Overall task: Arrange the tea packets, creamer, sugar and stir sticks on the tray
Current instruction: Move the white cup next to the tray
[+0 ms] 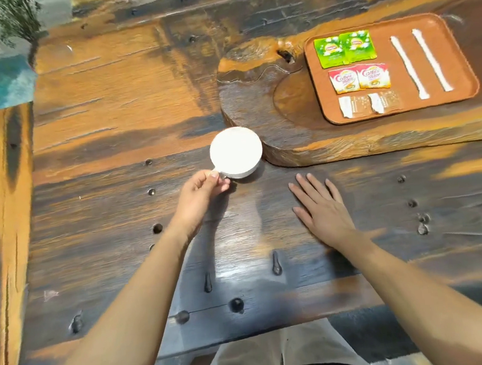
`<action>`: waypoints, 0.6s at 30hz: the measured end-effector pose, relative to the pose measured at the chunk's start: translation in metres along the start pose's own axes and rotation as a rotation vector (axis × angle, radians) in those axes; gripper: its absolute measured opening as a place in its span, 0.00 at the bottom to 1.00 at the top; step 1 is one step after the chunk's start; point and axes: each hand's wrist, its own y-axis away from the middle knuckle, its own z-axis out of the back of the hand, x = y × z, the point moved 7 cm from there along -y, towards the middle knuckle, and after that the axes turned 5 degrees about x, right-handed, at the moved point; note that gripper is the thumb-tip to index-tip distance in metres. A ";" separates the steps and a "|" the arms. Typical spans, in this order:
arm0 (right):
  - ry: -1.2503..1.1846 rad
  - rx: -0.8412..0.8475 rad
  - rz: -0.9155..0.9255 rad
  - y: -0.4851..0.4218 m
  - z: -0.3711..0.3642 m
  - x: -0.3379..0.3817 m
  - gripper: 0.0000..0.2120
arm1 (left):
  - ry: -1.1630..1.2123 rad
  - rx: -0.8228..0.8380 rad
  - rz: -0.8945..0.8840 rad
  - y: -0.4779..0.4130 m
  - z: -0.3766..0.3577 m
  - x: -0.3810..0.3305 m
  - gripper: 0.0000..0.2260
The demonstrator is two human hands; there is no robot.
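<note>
A brown tray (460, 52) lies at the far right on a raised wooden slab. On it are two green tea packets (344, 48), two red-and-white creamer packets (359, 77), two clear sugar packets (370, 104) and two white wrapped stir sticks (419, 62) lying side by side. A white cup (235, 151) stands on the table left of the slab. My left hand (199, 195) pinches the cup's handle. My right hand (320, 205) rests flat on the table, fingers spread, holding nothing.
The raised wooden slab (258, 101) carries the tray and its edge touches the cup. The dark plank table (102, 195) has bolt heads and holes. A plant (12, 19) stands at the far left corner. My trousers (268, 356) show below the table edge.
</note>
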 end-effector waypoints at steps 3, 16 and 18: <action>-0.038 -0.048 -0.041 0.005 0.001 -0.004 0.25 | 0.014 0.048 0.011 -0.020 -0.024 -0.010 0.11; -0.037 -0.120 -0.037 0.004 -0.002 -0.005 0.23 | 0.002 0.132 -0.043 -0.100 -0.099 -0.052 0.11; -0.037 -0.132 -0.037 0.004 -0.002 -0.005 0.23 | -0.017 0.142 -0.039 -0.107 -0.103 -0.054 0.12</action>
